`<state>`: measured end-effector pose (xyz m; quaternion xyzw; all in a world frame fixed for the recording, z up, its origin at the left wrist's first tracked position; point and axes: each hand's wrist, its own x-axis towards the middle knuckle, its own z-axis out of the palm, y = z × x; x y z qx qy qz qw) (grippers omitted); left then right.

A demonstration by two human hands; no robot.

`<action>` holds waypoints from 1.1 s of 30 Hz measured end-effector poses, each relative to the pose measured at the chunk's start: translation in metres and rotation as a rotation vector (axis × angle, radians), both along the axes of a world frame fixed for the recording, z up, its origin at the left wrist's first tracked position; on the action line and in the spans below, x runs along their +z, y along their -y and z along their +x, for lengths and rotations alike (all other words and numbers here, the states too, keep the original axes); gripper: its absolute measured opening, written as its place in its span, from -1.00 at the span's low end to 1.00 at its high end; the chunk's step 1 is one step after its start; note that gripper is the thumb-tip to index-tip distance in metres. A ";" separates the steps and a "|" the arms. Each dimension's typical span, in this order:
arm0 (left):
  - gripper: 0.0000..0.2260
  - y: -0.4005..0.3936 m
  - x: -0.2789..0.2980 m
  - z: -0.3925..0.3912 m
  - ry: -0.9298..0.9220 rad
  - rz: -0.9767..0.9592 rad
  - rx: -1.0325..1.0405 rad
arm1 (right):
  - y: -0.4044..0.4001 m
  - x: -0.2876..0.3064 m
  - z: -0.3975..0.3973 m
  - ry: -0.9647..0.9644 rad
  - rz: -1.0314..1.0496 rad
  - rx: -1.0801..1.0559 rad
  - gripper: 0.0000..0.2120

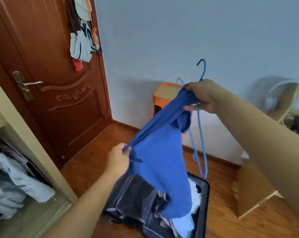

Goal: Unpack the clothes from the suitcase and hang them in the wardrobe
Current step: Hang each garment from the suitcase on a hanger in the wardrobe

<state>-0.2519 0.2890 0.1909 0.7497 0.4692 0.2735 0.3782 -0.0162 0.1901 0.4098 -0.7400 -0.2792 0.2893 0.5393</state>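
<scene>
A blue garment (160, 162) hangs stretched between my two hands above the open dark suitcase (203, 200) on the floor. My right hand (203, 96) grips the garment's upper end together with a blue wire hanger (201, 134), whose hook sticks up above my fist. My left hand (118, 158) pinches the garment's lower left edge. White and other clothes lie in the suitcase under the garment. The wardrobe (16, 169) stands open at the left with light shirts hanging inside.
A brown wooden door (55, 93) with caps hung on it stands shut at the back left. An orange stool (164, 97) sits against the wall. A cardboard box (253, 191) rests on the wooden floor right of the suitcase.
</scene>
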 end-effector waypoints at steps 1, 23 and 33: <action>-0.83 -0.010 0.012 -0.003 0.009 0.038 0.038 | 0.004 -0.006 0.013 0.084 -0.053 -0.031 -0.80; -0.68 0.055 0.102 0.043 0.868 0.055 -0.191 | 0.012 -0.073 -0.043 0.263 0.235 0.455 -0.79; -0.92 0.012 -0.027 -0.003 -0.345 -0.266 -0.656 | 0.025 -0.014 -0.012 0.028 0.510 0.131 -0.88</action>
